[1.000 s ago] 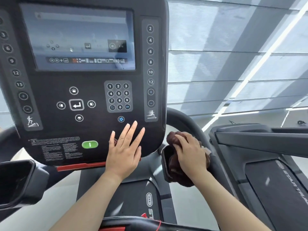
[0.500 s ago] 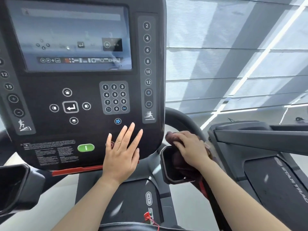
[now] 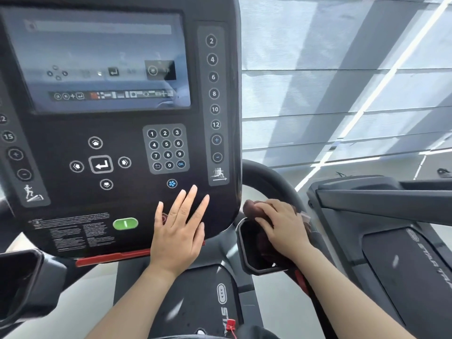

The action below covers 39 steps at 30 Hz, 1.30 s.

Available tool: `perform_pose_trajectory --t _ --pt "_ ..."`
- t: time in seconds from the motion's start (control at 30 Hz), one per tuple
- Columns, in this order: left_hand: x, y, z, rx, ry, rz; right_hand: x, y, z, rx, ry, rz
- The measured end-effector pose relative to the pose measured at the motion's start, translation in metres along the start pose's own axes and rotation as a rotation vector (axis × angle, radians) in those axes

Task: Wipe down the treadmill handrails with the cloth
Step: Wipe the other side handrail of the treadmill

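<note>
A dark brown cloth (image 3: 254,208) is bunched under my right hand (image 3: 283,226), which presses it onto the right handrail (image 3: 269,178) where the black curved bar meets the right cup holder (image 3: 252,250). Most of the cloth is hidden beneath the palm. My left hand (image 3: 178,228) lies flat with fingers spread on the lower right corner of the treadmill console (image 3: 117,133), holding nothing. The left handrail shows only as a dark curve at the far left edge.
The console carries a screen (image 3: 97,62), keypad (image 3: 166,149) and green start button (image 3: 125,223). A left cup holder (image 3: 19,285) sits low left. A neighbouring treadmill (image 3: 391,216) stands close on the right. A red safety clip (image 3: 231,325) hangs below.
My right hand and the cloth have slid slightly up and back along the right rail by the cup holder. My left hand has stayed flat on the console; the view shifted a little.
</note>
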State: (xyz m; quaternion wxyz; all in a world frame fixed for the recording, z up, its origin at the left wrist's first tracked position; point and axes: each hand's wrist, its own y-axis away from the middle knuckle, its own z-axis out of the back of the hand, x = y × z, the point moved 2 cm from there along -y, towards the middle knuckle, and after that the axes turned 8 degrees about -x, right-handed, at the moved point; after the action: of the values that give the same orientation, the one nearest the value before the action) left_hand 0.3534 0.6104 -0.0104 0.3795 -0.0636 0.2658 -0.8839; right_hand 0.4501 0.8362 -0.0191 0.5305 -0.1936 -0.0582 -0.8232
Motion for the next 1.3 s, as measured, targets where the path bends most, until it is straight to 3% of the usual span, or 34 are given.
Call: perform_pose_trajectory --t 0.1,0.23,0.37,0.5,0.6,0.7,0.83,0.93,1.07,1.23,1.3 --pt "0.000 0.001 0.000 -0.006 0.004 0.000 0.000 0.012 -0.007 -0.040 0.076 0.034" --pt "0.000 0.000 0.000 0.001 0.003 0.002 -0.017 0.017 0.000 -0.084 -0.068 -0.124" --pt "-0.001 0.000 0.001 0.008 0.010 0.003 -0.010 0.041 0.006 -0.169 -0.068 -0.124" --pt "-0.002 0.000 0.001 0.005 0.019 0.015 -0.010 0.074 0.019 -0.258 -0.263 -0.214" --pt "-0.002 -0.001 0.002 0.003 0.022 0.016 0.006 0.091 0.031 -0.306 -0.370 -0.138" --pt "-0.002 0.000 0.002 0.006 0.028 0.016 0.031 0.096 0.014 -0.250 -0.289 -0.018" --pt "-0.003 -0.001 0.004 0.037 0.035 0.015 0.050 0.090 -0.021 -0.186 0.008 0.070" --pt "-0.001 0.000 0.005 0.082 0.068 0.025 0.042 0.090 -0.018 -0.194 0.030 0.095" --pt "-0.009 0.002 0.013 0.127 0.137 0.049 0.009 0.106 0.009 -0.221 -0.009 -0.014" --pt "-0.048 0.016 0.027 0.230 0.324 0.073 -0.012 0.129 0.062 -0.486 -0.084 -0.081" --pt "-0.075 0.026 0.030 0.326 0.389 0.051 -0.021 0.128 0.068 -0.496 -0.036 -0.160"
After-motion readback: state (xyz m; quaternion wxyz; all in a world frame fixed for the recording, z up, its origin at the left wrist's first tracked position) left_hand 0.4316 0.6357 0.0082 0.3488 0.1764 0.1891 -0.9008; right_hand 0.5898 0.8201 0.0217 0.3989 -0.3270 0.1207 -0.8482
